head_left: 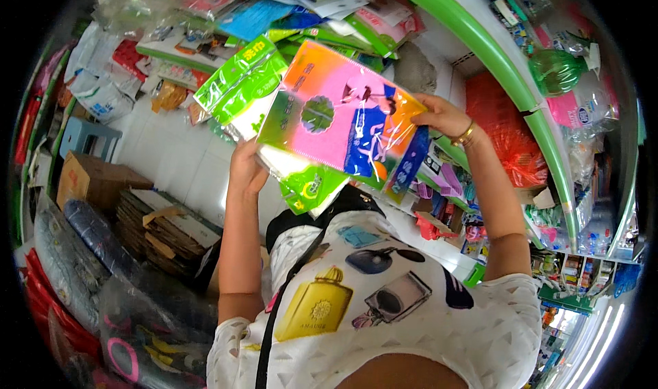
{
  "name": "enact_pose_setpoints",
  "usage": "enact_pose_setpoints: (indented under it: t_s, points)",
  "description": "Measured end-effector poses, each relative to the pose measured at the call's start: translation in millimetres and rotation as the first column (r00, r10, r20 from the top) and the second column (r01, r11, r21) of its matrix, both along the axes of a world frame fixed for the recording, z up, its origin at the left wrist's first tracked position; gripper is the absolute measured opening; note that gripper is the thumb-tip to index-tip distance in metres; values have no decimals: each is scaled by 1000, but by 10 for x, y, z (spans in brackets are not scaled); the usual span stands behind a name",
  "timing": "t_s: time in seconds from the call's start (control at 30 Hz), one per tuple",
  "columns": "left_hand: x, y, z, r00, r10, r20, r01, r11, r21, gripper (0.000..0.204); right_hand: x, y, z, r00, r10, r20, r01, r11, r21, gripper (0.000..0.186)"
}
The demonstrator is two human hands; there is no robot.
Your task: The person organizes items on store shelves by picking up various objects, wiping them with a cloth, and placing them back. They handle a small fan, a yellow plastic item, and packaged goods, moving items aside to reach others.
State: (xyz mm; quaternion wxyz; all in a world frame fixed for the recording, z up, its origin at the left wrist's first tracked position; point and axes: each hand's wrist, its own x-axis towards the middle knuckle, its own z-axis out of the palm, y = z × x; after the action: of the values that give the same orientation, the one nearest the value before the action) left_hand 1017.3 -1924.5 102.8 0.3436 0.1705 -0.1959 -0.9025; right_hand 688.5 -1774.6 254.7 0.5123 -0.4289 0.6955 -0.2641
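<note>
Both my hands hold flat plastic packets up in front of me. My left hand [248, 166] grips the near left edge, its fingers partly hidden under the packets. On the far right corner, my right hand [442, 118] pinches a pink and orange packet [322, 108] with a round window and a blue panel. Beneath that lies a green and white packet [247, 80], sticking out on the left; a green and white end [312, 187] also shows below the pink one. A dark blue packet edge [410, 159] peeks out at the right, under my right hand.
More flat packets [322, 5] lie heaped on the shelf ahead. A green-edged shelf [510, 67] curves along the right, with a red plastic bag [507, 135] beside it. At left stand a blue stool [89, 139], a cardboard box [99, 176] and flattened cardboard [164, 224].
</note>
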Motion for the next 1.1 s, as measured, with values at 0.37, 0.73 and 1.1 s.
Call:
enact_pose_setpoints:
  t_s: [0.37,0.73,1.1]
  points:
    - [28,63,178,997,-73,32,72,997,43,36,-34,-259,156,923,248,-294,-314,927,-205,44]
    - [49,269,374,918,19,397,88,964,-249,27,134,-575,227,866,110,-488,-269,925,-269,34]
    - [34,299,522,906,41,421,91,953,-288,31,-24,-470,-8,922,-242,-303,36,832,-554,20]
